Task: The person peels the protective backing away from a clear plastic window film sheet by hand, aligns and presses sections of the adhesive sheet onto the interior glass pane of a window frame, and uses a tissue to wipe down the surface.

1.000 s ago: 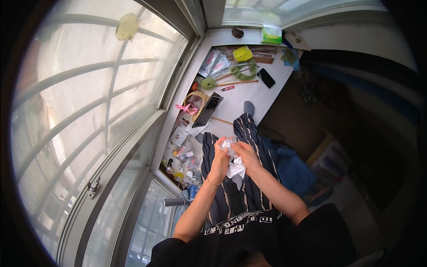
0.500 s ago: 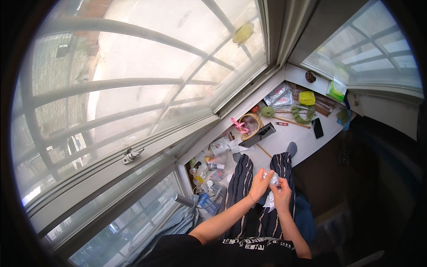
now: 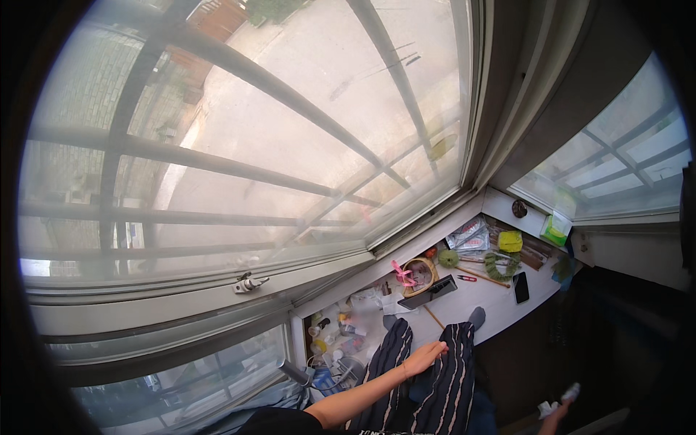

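Note:
My left hand [image 3: 426, 357] is above my lap, between the knees of my striped trousers [image 3: 454, 384]. Its fingers are drawn together at the tips; whatever they may hold is too small to make out. Far off at the lower right, my right hand [image 3: 557, 419] reaches away from my body, closed on a crumpled clear plastic wrapper [image 3: 572, 392]. A white piece like paper or tissue [image 3: 548, 409] sticks out on its left side. Most of the right arm lies outside the picture or in shadow.
On the white sill [image 3: 493, 308] lie a black phone [image 3: 521, 287], red snips [image 3: 467, 278], a green yarn ring [image 3: 502, 266], a round basket [image 3: 419, 277] with a pink ribbon, and a dark flat box [image 3: 428, 292]. Bottles [image 3: 351, 330] crowd the left. A barred window [image 3: 275, 145] rises beyond.
Both hands were together over my lap on the crumpled plastic. My right hand has swung out to the lower right with it; the left stays over my lap. The view has tilted up.

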`<state>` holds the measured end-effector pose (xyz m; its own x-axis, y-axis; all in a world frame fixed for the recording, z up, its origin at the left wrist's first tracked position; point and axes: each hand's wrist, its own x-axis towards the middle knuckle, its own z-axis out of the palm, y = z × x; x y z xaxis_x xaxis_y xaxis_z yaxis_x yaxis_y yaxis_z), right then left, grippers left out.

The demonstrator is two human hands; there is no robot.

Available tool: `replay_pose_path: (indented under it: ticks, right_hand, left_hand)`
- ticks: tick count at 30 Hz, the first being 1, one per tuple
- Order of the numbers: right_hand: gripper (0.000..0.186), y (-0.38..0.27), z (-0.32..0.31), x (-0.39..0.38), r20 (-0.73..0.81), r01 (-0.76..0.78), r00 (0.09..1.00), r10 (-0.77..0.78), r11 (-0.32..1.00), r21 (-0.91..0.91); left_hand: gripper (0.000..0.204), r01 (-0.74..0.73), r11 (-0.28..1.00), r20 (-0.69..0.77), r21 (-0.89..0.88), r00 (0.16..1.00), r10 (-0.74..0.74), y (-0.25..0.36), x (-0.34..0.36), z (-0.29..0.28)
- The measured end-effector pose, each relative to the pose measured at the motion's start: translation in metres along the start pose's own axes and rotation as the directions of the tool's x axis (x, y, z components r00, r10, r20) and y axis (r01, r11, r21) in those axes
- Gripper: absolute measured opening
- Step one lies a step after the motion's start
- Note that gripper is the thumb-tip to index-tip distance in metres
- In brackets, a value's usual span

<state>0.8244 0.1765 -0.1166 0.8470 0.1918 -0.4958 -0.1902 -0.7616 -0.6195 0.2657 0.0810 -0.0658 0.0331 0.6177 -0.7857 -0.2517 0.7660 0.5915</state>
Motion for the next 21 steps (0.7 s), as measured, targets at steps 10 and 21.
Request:
replay_pose_path:
  ticks: [10, 21]
  right_hand:
    - [0.059, -0.038, 0.006, 0.073, 0.057, 0.063, 0.997, -0.057, 0.992, -0.11]
    - [0.042, 0.076, 0.173, -0.262, 0.844, 0.034, 0.363, 0.394, 0.9, -0.434]
  left_hand:
    - [0.037, -0.067, 0.998, -0.053, -0.016, 0.996, 0.066, -0.023, -0.012, -0.005]
    - [0.026, -0.131, 0.981, -0.175, -0.143, 0.979, 0.105, -0.016, -0.023, -0.018]
